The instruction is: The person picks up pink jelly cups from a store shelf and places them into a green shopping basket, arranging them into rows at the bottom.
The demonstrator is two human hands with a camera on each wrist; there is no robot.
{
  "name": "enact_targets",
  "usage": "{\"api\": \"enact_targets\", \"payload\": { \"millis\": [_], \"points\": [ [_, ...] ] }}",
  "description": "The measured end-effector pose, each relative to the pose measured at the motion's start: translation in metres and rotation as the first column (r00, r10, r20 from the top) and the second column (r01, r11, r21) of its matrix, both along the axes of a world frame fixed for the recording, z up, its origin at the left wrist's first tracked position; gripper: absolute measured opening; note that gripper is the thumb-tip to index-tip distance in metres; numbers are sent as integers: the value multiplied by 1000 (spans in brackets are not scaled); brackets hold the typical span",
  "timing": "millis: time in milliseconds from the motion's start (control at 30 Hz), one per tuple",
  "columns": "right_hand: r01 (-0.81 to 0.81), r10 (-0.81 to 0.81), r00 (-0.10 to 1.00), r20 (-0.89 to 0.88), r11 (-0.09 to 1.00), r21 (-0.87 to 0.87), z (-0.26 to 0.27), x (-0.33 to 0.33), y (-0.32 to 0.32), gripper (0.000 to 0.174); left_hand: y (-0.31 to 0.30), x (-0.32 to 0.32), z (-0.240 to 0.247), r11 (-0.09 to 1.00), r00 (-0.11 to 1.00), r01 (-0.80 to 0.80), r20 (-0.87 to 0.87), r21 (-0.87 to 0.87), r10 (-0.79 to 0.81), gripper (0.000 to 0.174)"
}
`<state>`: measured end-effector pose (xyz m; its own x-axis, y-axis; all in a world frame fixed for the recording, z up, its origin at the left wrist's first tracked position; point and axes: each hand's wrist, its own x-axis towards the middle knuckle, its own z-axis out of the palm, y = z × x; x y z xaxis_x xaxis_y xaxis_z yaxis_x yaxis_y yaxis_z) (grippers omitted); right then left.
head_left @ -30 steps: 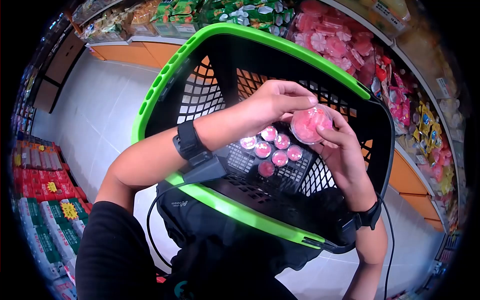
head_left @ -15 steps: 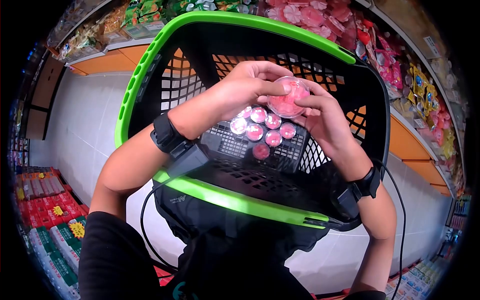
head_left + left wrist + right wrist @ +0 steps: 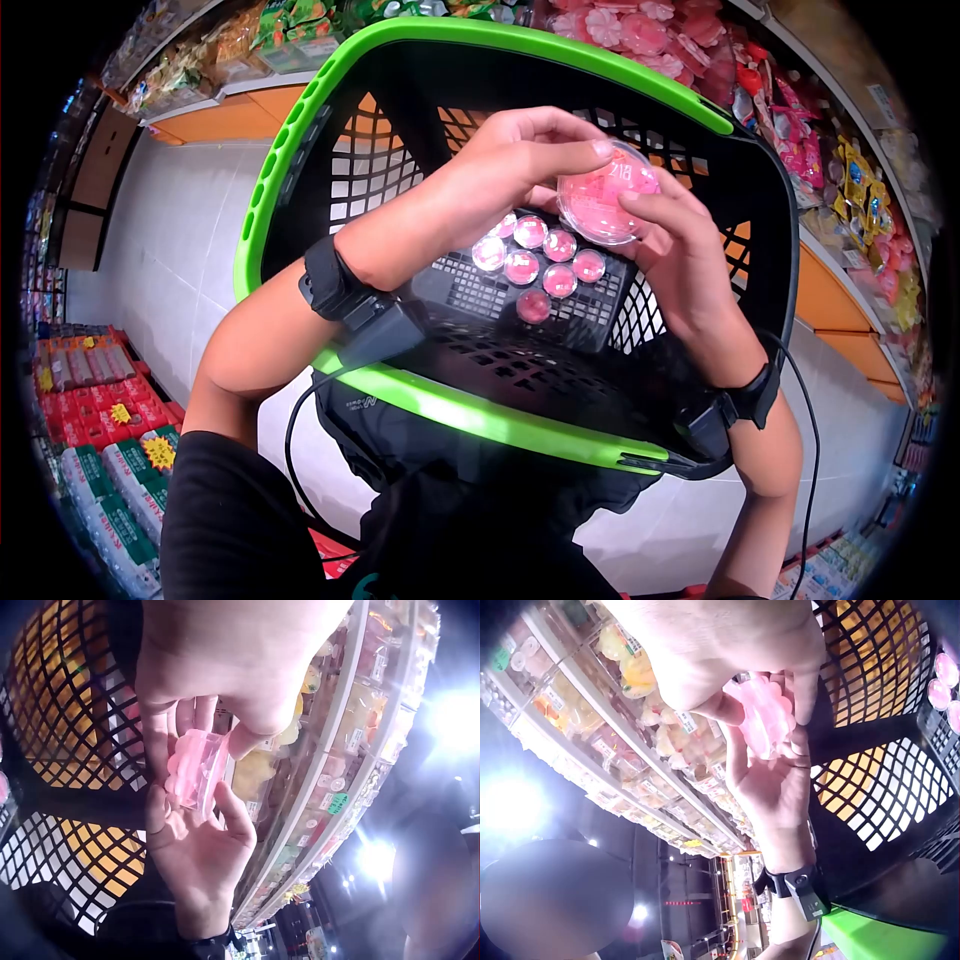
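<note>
Both hands hold one pink jelly cup (image 3: 605, 205) with a clear round lid, raised over the basket. My left hand (image 3: 520, 165) grips its left side, thumb on the lid's edge. On the other side my right hand (image 3: 688, 255) holds it, thumb across the lid. Seen from the left wrist, the jelly cup (image 3: 193, 771) has a scalloped pink underside and lies between the thumbs and fingers of both hands. Below, several smaller-looking pink cups (image 3: 521, 266) rest grouped on the bottom of the black basket (image 3: 470, 375).
A bright green rim (image 3: 440, 410) runs round the basket's top, close to the person's body. Shelves of packaged goods (image 3: 640, 40) curve behind and to the right. Stacked boxes (image 3: 110, 480) stand at lower left on the pale tiled floor (image 3: 170, 220).
The jelly cup has been turned in the fingers, and its lid with printed marks now faces the head camera. Both hands still hold it. The head view has shifted.
</note>
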<state>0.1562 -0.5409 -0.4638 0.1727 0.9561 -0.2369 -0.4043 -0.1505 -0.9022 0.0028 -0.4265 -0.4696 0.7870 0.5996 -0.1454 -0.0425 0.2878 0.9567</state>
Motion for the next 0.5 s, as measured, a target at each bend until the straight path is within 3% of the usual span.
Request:
{"api": "enact_targets", "payload": {
  "millis": [167,300,333,433,500],
  "points": [
    [38,-35,999,-32,996,85,9,-9,-4,35,-4,-2,9,998,996,10,91,54,-15,33],
    [-16,5,998,66,985,169,6,-9,-4,39,-7,-1,12,991,980,-64,193,118,40,29],
    [-101,79,991,111,972,210,4,-8,-4,41,-7,0,12,987,970,-97,232,126,65,27],
    [-295,289,953,92,953,63,16,-11,-9,44,-6,2,10,976,960,-106,274,191,50,21],
    [-324,322,945,52,945,39,17,-13,-8,48,-8,1,13,974,959,-63,282,216,-1,16]
  ]
}}
